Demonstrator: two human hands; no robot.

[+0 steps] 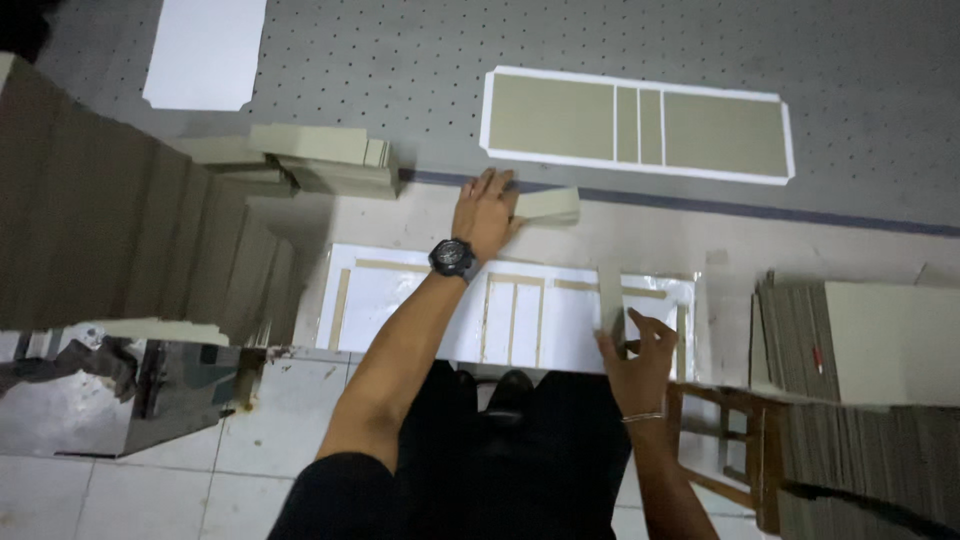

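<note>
My left hand [487,210], with a black watch on the wrist, reaches forward and grips the left end of a small grey board piece [550,204] lying near the edge of the grey belt. My right hand [635,352] pinches the lower end of a narrow grey board strip [610,295], held upright over the right part of a white sheet [400,300]. That sheet lies in front of me and has thin grey strips laid on it as a frame.
A finished white sheet with grey panels [636,125] lies on the dotted grey belt [400,60]. A blank white sheet [205,50] is at the far left. Grey board stacks [320,160] stand left, taller stacks [880,340] right. A wooden stool [720,430] stands beside my legs.
</note>
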